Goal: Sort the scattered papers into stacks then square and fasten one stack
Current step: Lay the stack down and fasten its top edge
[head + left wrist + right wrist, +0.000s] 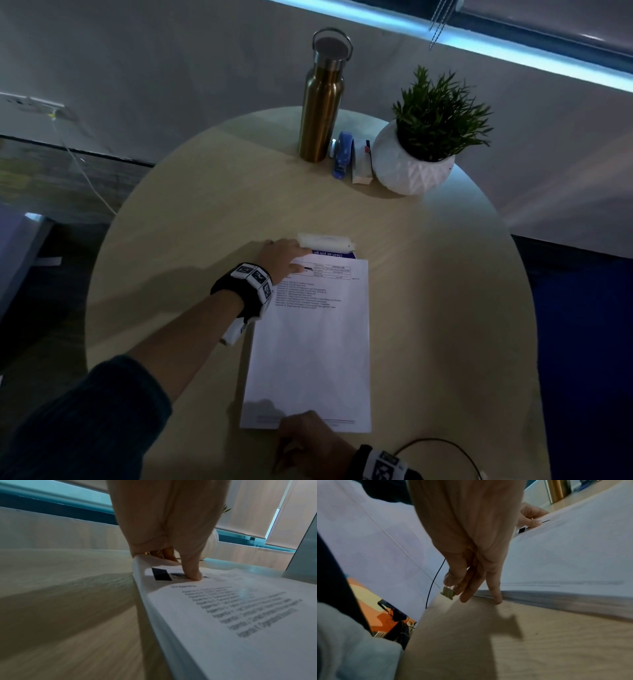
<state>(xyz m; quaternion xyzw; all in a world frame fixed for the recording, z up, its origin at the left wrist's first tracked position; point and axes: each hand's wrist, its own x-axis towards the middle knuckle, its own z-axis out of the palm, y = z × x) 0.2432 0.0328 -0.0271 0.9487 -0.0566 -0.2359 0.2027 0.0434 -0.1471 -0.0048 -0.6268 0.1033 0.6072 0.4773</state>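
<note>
A thick white paper stack (308, 349) lies lengthwise in the middle of the round wooden table (205, 212), printed text at its far end. My left hand (284, 255) pinches its far left corner. The thumb (193, 574) presses on the top sheet (223, 615) and the other fingers curl round the corner's edge. My right hand (301, 431) is at the stack's near edge. It holds a small gold binder clip (447, 593) between thumb and fingers, and one straight fingertip (496, 597) touches the near edge of the pile (565, 563).
A white packet (325, 241) and a purple-printed sheet (337, 254) lie at the stack's far end. At the table's back stand a metal bottle (320, 106), a blue stapler (342, 154), a small box (361, 161) and a potted plant (414, 164). A thin cable (445, 448) loops at the near right.
</note>
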